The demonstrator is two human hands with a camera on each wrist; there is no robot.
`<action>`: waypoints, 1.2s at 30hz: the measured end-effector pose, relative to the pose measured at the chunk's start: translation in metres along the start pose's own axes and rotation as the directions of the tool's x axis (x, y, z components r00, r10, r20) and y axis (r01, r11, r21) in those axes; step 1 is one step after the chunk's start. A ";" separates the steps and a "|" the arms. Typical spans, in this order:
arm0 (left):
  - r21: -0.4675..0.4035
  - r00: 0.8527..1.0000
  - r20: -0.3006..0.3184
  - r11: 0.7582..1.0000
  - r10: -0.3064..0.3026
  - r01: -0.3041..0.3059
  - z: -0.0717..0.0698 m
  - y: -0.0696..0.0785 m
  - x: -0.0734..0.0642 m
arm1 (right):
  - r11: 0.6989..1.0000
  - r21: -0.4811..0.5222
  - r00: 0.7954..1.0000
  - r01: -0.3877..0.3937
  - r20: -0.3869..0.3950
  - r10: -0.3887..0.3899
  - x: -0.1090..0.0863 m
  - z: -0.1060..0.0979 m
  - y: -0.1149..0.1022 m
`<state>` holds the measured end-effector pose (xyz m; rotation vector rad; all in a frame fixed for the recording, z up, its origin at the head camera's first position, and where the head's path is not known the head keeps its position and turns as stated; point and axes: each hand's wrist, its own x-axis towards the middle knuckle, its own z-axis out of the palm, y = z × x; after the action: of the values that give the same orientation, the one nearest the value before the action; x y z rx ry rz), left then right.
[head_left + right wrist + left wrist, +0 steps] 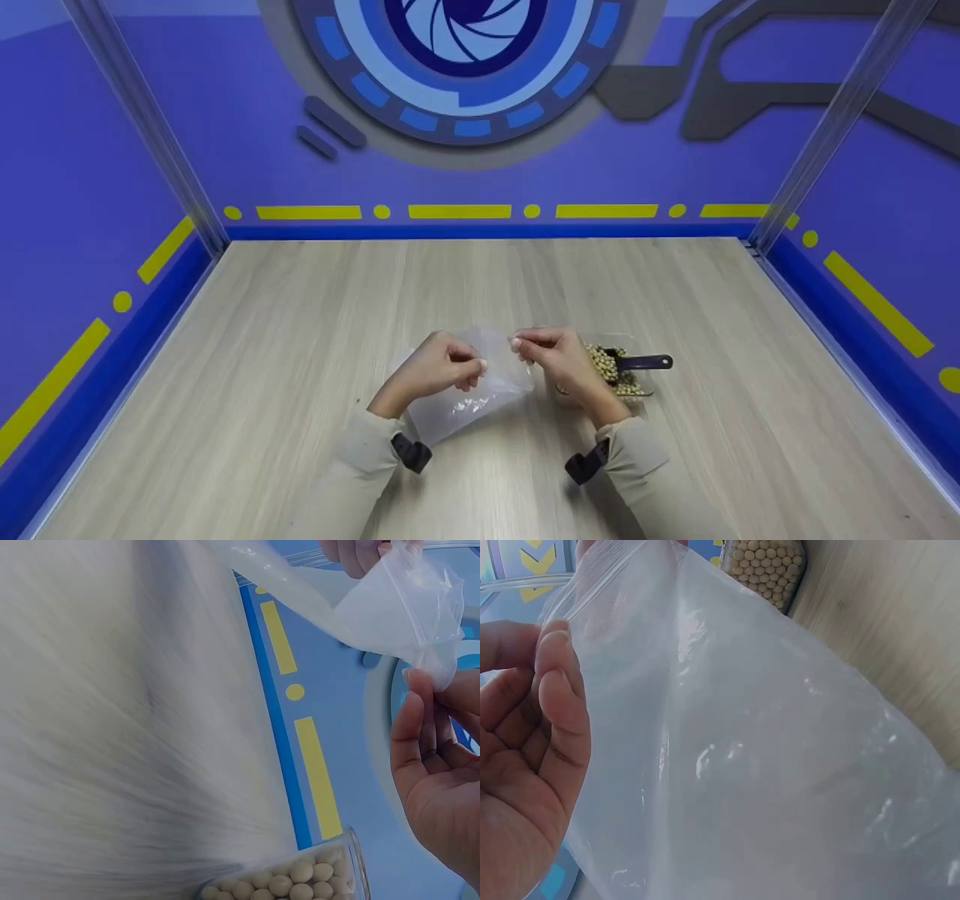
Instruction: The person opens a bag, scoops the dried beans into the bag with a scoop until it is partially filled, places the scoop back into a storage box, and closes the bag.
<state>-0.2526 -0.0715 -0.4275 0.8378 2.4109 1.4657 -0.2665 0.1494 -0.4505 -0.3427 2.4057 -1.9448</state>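
1. Pale wood-grain table (285, 315); blue-purple printed wall (525, 184) behind.
2. Left hand (439, 367) pinches a translucent plastic bag (465, 412) beside its ridged zip strip (604, 577); right hand (559, 358) pinches its right corner.
3. Bag spans between both hands. Judged light, limp, slippery; best gripped at the zip strip.
4. Just beside right hand: clear rectangular box (359, 861) of round tan beans (600, 364), black scoop (646, 363) resting in them.

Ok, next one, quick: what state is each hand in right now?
Left hand: closed, pinching the clear, flat plastic zip bag at its zip edge.
Right hand: closed, pinching the same bag at its edge.
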 end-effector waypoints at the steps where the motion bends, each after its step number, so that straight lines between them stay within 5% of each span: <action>1: 0.000 1.000 0.001 1.000 -0.001 0.001 0.000 -0.005 0.001 | 1.000 -0.008 1.000 -0.008 -0.004 0.008 0.000 0.000 0.000; 25: -0.016 0.998 0.056 0.999 -0.041 0.042 -0.004 -0.006 -0.005 | 0.984 -0.131 0.988 -0.125 -0.107 0.111 0.012 -0.012 0.007; 36: -0.012 0.996 0.057 0.998 -0.062 0.063 -0.007 -0.009 -0.007 | 0.989 -0.150 0.998 -0.012 -0.061 0.003 0.015 -0.018 0.009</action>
<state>-0.2533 -0.0836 -0.4332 0.7834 2.3613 1.4143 -0.2858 0.1653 -0.4532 -0.2822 2.5953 -1.8000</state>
